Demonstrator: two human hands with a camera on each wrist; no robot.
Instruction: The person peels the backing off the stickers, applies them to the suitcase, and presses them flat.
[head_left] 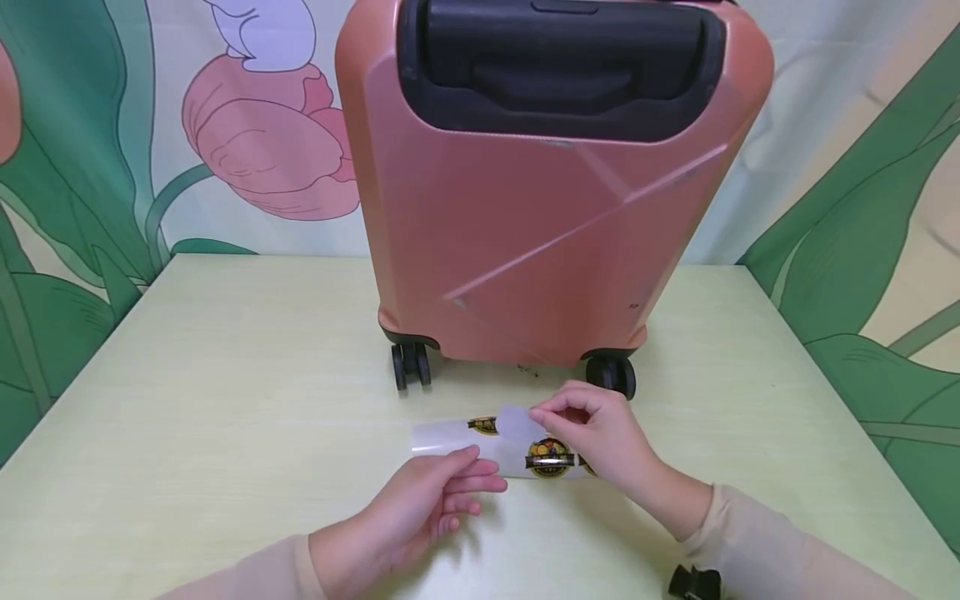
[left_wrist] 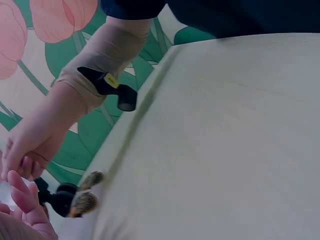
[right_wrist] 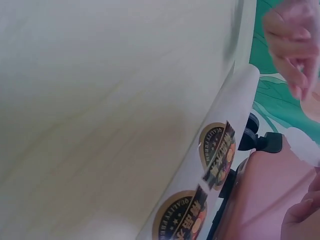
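My right hand [head_left: 600,429] pinches a round sticker [head_left: 516,423] between thumb and fingertips, its pale, whitish side showing. Below it a white sticker strip [head_left: 442,435] lies on the table, printed with round black-and-gold labels [head_left: 550,458]. In the right wrist view the strip [right_wrist: 237,92] curls up at one end, and the held sticker [right_wrist: 301,145] stands out in front of the suitcase. My left hand [head_left: 438,500] is beside the strip's near edge, fingers extended and loosely spread, holding nothing. The left wrist view catches only part of this left hand [left_wrist: 27,215].
A pink hard-shell suitcase [head_left: 525,250] stands upright on the table [head_left: 225,400] just behind the strip, its black wheels [head_left: 611,375] close to my right hand. A black strap mount [head_left: 693,582] is by the right sleeve. Behind hangs a flower-printed backdrop [head_left: 262,150].
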